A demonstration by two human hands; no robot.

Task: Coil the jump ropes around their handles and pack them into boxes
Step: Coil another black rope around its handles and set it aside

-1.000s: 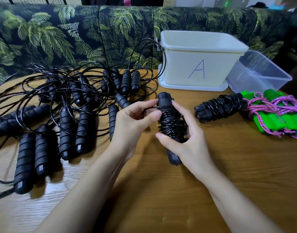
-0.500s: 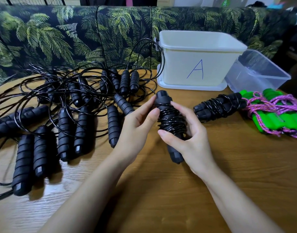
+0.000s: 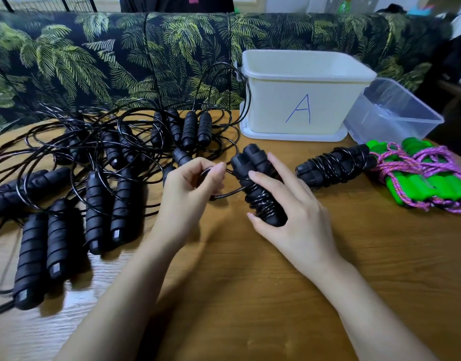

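My right hand [image 3: 289, 212] grips a pair of black jump-rope handles [image 3: 258, 178] with black cord wound round their middle, tilted above the table. My left hand [image 3: 190, 188] pinches a loose loop of that cord [image 3: 224, 195] just left of the handles. A coiled black rope bundle [image 3: 333, 165] lies to the right. Beside it sit green handles wrapped in pink rope [image 3: 427, 183]. A white box marked A [image 3: 302, 95] stands behind, with a clear plastic box [image 3: 393, 113] at its right.
A tangle of uncoiled black jump ropes [image 3: 94, 165] with several black handles covers the left half of the wooden table [image 3: 250, 295]. A palm-print sofa [image 3: 120, 53] runs along the far table edge.
The handle bundle has tilted and moved slightly right in my right hand. My left hand has drawn away from the bundle, pulling out a loop of cord.
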